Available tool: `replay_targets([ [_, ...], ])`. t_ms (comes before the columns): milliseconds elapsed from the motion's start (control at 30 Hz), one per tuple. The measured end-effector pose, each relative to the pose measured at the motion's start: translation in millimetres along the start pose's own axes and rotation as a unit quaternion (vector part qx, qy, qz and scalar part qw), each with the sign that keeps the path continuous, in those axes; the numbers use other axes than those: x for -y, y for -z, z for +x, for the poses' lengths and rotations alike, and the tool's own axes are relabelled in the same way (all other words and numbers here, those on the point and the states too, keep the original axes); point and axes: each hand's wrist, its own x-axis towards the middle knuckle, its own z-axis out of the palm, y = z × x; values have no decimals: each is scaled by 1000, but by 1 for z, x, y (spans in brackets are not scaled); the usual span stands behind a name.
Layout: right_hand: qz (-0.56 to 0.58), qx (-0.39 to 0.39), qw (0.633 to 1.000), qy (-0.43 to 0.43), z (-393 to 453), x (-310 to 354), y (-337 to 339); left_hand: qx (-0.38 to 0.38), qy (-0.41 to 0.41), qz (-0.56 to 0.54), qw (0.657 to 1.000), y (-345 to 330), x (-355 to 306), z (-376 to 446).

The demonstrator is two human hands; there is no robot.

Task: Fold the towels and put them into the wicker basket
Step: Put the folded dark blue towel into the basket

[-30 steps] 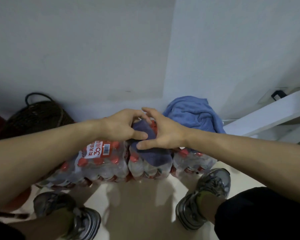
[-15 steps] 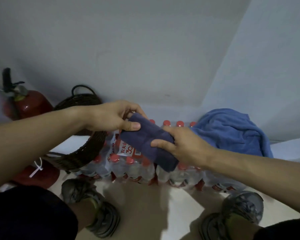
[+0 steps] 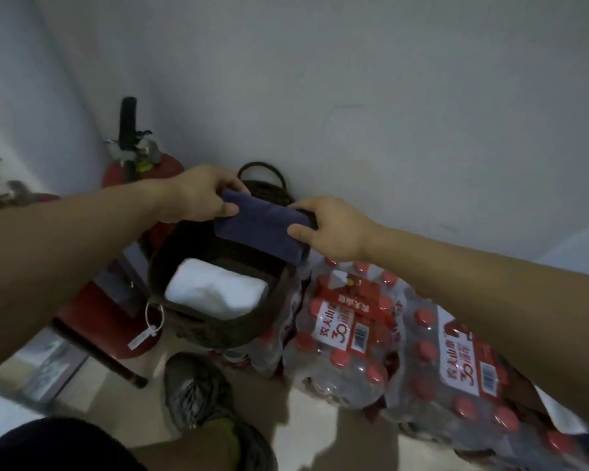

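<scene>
- The folded dark navy cloth towel (image 3: 262,232) hangs above the far rim of the dark brown woven wicker basket (image 3: 218,329), not yet inside; a folded white towel (image 3: 215,290) already lies in it.
- The left hand (image 3: 201,195) pinches the towel's left end, thumb on top; the right hand (image 3: 330,229) grips the right end, fingers curled round it.
- Risk: letting go unevenly could let the fold spring open, or the bundle could catch the rim and slide toward the shrink-wrapped pack of red-capped water bottles (image 3: 347,338) just beside the basket.
</scene>
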Motion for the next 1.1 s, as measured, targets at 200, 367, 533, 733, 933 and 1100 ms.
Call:
replay_targets([
  [200, -167, 89, 982, 29, 73, 8, -28, 5, 64, 40, 997, -16, 63, 17],
  [367, -221, 237, 946, -15, 98, 9, -56, 58, 97, 73, 991, -33, 76, 19],
  [533, -219, 353, 908, -59, 116, 15, -66, 68, 130, 66, 987, -47, 82, 17],
  [733, -241, 397, 881, -89, 118, 24, -69, 48, 137, 90, 985, -54, 83, 12],
  [933, -267, 312, 909, -66, 114, 18, -75, 21, 90, 145, 985, -57, 77, 9],
  [1100, -143, 151, 977, 39, 101, 3, -69, 3, -92, 120, 988, -53, 74, -5],
])
